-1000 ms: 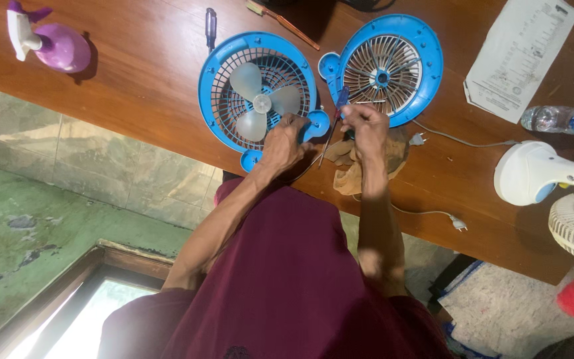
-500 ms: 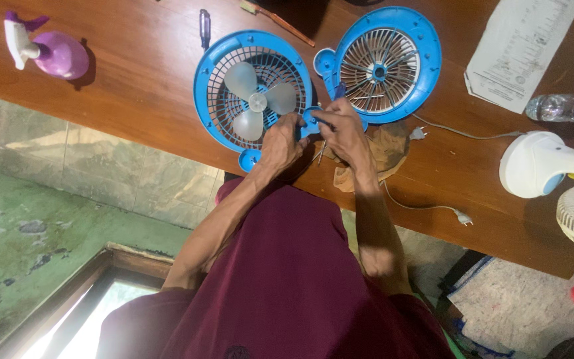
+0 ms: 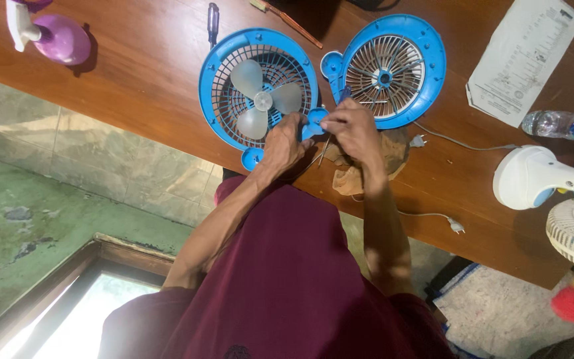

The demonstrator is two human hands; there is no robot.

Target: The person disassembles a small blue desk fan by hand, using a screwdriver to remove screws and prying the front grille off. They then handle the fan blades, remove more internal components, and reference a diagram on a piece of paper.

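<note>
Presently the fingers of the right hand are closed in a pinch around a thin metal tool, apparently tweezers or fine pliers; its long axis runs from the fingertips down toward the table edge nearest the person. The left hand is curled shut on the lower right rim of the blue fan housing, gripping at the small blue tab where the two halves meet.

That housing, with its pale three-blade rotor, lies flat on the wooden table, directly ahead of the left hand. The detached blue front grille lies just beside it, ahead of the right hand. The joint between the two sits between both hands, the left being the nearer. A brown cloth lies under the right wrist.

Further out: a dark-handled screwdriver lies above the housing; a purple spray bottle stands at the far left; a white printed paper sheet, rectangular and tilted, lies at the upper right; beside it a clear plastic bottle with a label lies on its side. A white fan stands at the right edge, and a thin white cable trails along the near edge.
</note>
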